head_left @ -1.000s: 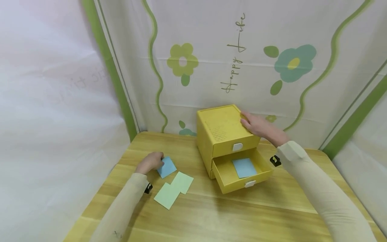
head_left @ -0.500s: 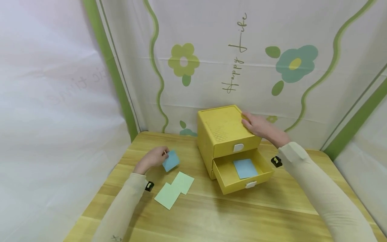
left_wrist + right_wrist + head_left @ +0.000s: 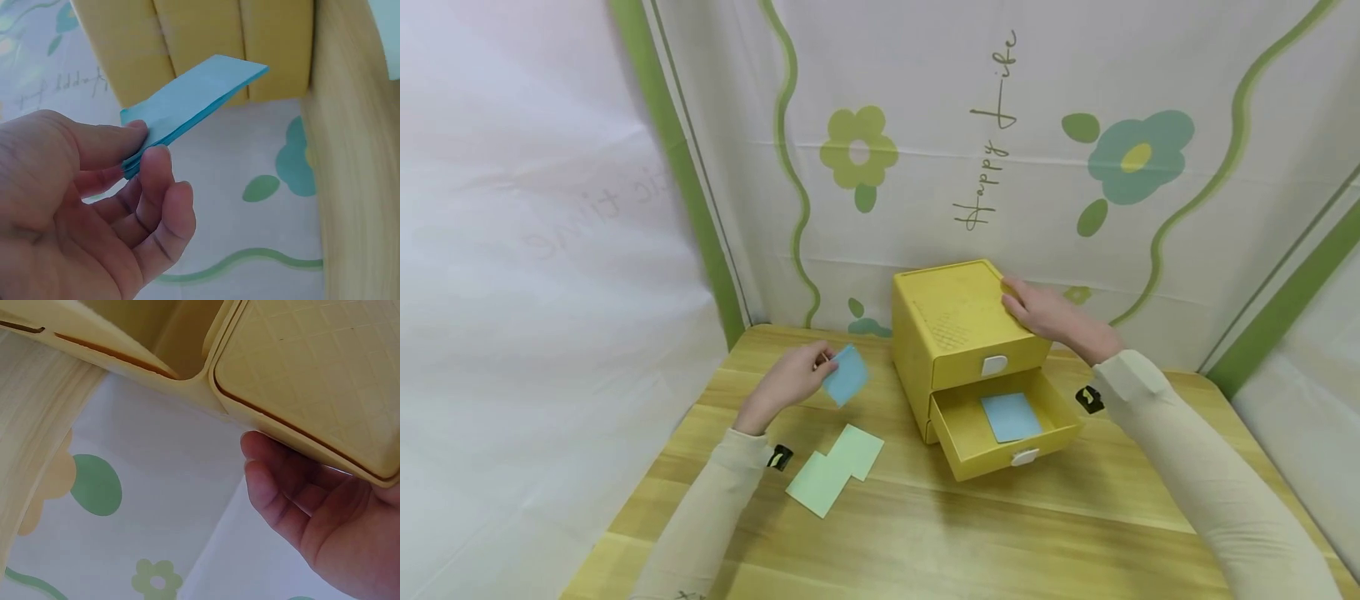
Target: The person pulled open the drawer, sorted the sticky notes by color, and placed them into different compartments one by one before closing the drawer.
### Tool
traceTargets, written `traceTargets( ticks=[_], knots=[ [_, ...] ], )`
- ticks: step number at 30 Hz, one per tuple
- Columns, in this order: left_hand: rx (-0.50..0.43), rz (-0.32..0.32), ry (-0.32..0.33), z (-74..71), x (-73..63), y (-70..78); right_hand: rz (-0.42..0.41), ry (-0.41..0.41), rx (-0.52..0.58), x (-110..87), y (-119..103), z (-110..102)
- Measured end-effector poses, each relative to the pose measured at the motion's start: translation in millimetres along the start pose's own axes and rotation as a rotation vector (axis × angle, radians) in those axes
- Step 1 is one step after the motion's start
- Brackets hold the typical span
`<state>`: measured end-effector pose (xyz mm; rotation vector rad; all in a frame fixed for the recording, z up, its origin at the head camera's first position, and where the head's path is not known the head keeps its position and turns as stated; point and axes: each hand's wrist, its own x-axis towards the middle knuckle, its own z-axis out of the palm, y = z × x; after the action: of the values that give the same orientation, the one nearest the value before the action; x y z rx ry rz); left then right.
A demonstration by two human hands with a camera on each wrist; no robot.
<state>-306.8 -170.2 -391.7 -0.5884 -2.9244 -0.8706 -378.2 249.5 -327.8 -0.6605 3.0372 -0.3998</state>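
Note:
In the head view my left hand (image 3: 793,379) pinches a small stack of blue sticky notes (image 3: 847,375) above the table, left of the yellow drawer box (image 3: 917,358). The left wrist view shows the notes (image 3: 194,94) between thumb and fingertips, tilted, several thin layers at the edge. My right hand (image 3: 1051,317) holds the upper right edge of the box, thumb on top; in the right wrist view its fingers (image 3: 278,481) bend against the side. A lower drawer (image 3: 958,429) stands pulled out, with a light blue square of paper (image 3: 1011,417) lying in it.
Two pale green square notes (image 3: 856,450) lie overlapping on the wooden table (image 3: 917,550), in front of the left hand. The upper drawer, with its white handle (image 3: 994,365), is closed. A flower-printed curtain (image 3: 925,150) hangs close behind the box.
My left hand has lifted the blue sticky notes off the table and carried them up and to the right, toward the drawer box. My right hand stays at the box edge.

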Motion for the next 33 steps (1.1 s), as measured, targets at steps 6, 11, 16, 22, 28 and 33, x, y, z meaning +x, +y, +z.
traceTargets(
  ticks=[6,11,16,22,28,33],
  knots=[
    [-0.055,0.025,0.038,-5.0,-0.1,13.3,0.012,-0.005,-0.002,1.1,-1,-1],
    [-0.119,0.026,0.05,-8.9,-0.5,25.5,0.008,-0.002,-0.004,1.0,-1,-2],
    [-0.141,0.076,0.072,-10.4,-3.2,40.3,0.002,0.003,-0.002,1.8,1,0],
    [-0.169,0.129,0.058,-7.0,-5.4,52.9,0.01,0.004,0.01,0.7,1,1],
    [-0.18,0.157,0.053,1.0,-3.5,57.5,0.01,-0.007,0.008,0.8,1,1],
    [-0.223,0.18,0.042,6.3,-2.7,58.7,0.021,-0.011,0.024,1.3,1,0]
  ],
)
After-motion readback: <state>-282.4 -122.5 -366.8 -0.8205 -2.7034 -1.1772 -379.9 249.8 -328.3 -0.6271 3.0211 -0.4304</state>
